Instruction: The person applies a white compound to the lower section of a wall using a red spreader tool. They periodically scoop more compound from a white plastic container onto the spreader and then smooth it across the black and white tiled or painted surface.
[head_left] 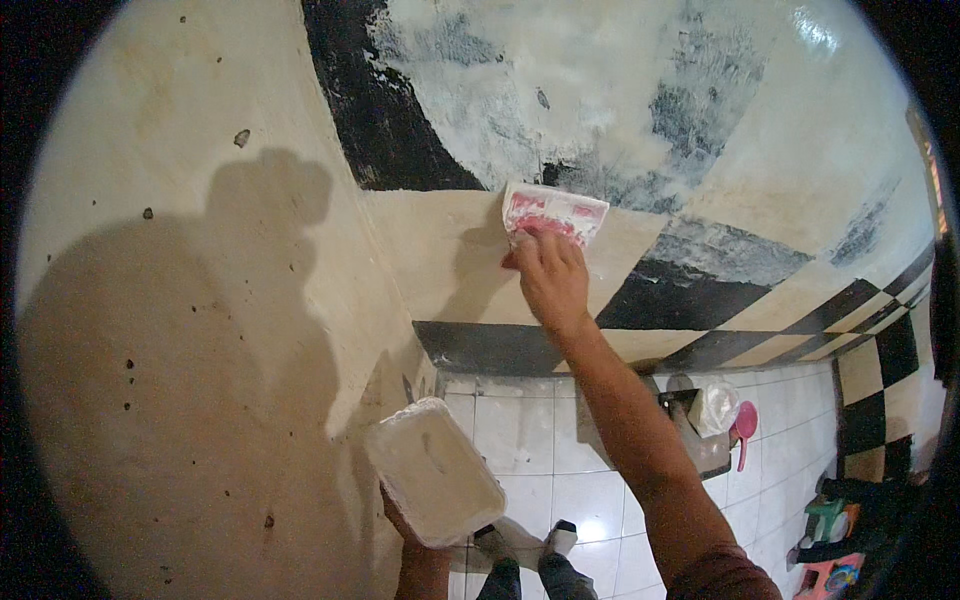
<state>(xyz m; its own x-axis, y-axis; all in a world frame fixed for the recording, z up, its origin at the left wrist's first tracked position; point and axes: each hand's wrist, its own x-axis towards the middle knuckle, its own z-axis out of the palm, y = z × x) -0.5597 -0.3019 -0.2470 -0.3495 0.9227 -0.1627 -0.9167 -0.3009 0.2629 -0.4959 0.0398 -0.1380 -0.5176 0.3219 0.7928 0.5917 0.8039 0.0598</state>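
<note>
My right hand (553, 275) reaches up to the wall and grips a putty spreader (556, 210), a wide red blade smeared with white. Its upper edge lies against the wall (440, 225), at the border between a cream band and a black patch partly coated in white. Lower down on the left, my left hand (410, 535) supports a rectangular tub (437, 472) from beneath and the side. White paste coats the tub's inside and rim. Most of the left hand's fingers are hidden behind the tub.
A plain cream wall (150, 330) with small chips stands close on the left, my shadow across it. Below is a white tiled floor (515, 430) with a white plastic bag (715, 410) and a pink dipper (745, 425). Stools (830, 570) stand at the lower right.
</note>
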